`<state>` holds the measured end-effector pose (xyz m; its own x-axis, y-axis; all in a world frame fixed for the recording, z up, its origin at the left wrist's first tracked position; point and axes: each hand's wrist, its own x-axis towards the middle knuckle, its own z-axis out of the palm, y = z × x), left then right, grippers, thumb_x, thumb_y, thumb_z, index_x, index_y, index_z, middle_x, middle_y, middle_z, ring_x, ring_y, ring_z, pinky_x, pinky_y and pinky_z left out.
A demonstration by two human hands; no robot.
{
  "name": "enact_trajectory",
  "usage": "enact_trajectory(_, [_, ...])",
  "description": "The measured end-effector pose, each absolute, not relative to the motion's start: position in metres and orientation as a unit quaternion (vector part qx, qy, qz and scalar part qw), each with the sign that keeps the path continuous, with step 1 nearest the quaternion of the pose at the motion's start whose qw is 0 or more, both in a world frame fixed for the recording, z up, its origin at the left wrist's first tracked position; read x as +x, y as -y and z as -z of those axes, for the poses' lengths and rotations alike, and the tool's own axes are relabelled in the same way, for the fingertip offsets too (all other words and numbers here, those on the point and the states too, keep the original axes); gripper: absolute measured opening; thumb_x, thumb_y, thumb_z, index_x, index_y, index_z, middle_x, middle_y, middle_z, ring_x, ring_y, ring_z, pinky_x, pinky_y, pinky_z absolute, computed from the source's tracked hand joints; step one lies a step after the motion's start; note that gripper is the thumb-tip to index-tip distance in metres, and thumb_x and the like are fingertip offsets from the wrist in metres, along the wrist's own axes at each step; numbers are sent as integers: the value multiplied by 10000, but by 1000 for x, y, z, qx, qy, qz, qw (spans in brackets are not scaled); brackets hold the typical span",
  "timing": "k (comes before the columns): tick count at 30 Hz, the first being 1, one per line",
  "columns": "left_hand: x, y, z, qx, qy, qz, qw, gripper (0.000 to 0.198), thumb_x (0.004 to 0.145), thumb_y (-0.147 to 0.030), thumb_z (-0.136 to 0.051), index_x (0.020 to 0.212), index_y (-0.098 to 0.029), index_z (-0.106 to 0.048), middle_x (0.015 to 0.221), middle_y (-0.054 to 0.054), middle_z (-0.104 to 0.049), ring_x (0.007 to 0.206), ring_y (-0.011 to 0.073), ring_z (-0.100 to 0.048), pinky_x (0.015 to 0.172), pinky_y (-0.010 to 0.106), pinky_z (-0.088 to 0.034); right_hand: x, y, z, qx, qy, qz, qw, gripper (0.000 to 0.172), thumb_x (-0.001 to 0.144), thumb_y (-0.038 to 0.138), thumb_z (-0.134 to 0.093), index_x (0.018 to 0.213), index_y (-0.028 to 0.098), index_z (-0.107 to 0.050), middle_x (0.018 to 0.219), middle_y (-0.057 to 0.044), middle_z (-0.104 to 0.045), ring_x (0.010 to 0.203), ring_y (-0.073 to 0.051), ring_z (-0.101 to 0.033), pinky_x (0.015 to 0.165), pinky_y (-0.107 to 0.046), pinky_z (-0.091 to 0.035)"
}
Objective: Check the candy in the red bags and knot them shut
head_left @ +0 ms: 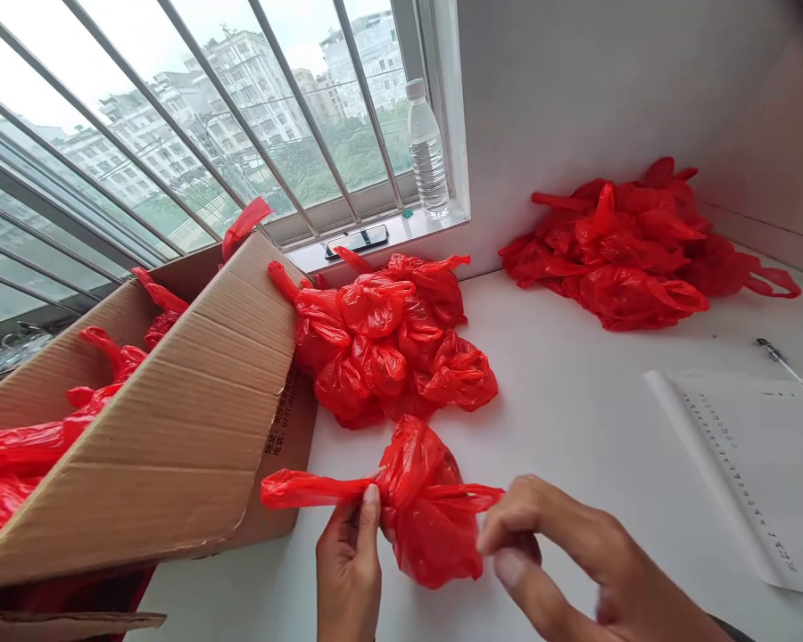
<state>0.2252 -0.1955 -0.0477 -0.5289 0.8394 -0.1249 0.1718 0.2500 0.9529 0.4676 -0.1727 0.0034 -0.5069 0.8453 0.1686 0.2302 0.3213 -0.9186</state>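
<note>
A knotted red plastic bag with something bulky inside sits on the white table in front of me. My left hand pinches it at the neck between thumb and fingers, and one twisted handle sticks out to the left. The other handle runs right, its end beside the index finger of my right hand. That hand is slightly blurred, with bent fingers and the thumb apart from them. What the bag contains cannot be made out. Just behind it lies a pile of similar red bags.
At left, a tilted cardboard box holds more red bags. Another heap of red bags lies by the wall. A paper sheet and a pen are at right. On the sill are a water bottle and a phone.
</note>
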Motion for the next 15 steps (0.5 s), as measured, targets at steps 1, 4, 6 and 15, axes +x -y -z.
enact_trajectory(1, [229,198,49,348,-710,-505,345,431,836,-606,-703,939,-193,-766,816,42,-701,808,215,-631,761,300,-536,456,170,4,-379,748,-454,301,89,1009,251,-570,1049,291,-639,953,0,-694,872,-178,-664,793,-295,-555])
enact_trajectory(4, [245,208,54,333,-692,-516,381,426,896,-587,-640,963,-179,-742,846,70,-734,856,249,-688,814,354,-557,430,165,33,-432,762,-421,234,255,963,284,-622,1215,251,-600,1153,-68,-674,1051,-268,-629,883,-428,-540])
enact_trajectory(6, [255,215,57,329,-678,-521,401,416,901,-567,-643,1069,-193,-712,878,69,-749,860,251,-706,818,361,-562,425,163,48,-448,763,-402,238,200,980,227,-568,1177,235,-594,1139,-75,-659,1044,-274,-610,880,-462,-528])
enact_trajectory(15, [247,218,57,570,-648,-443,242,425,987,-310,-562,1404,-378,-607,1255,68,-687,1078,241,-663,993,402,-516,434,158,53,-442,776,-381,241,125,997,194,-543,1112,234,-568,1098,-43,-642,1007,-248,-576,903,-472,-492])
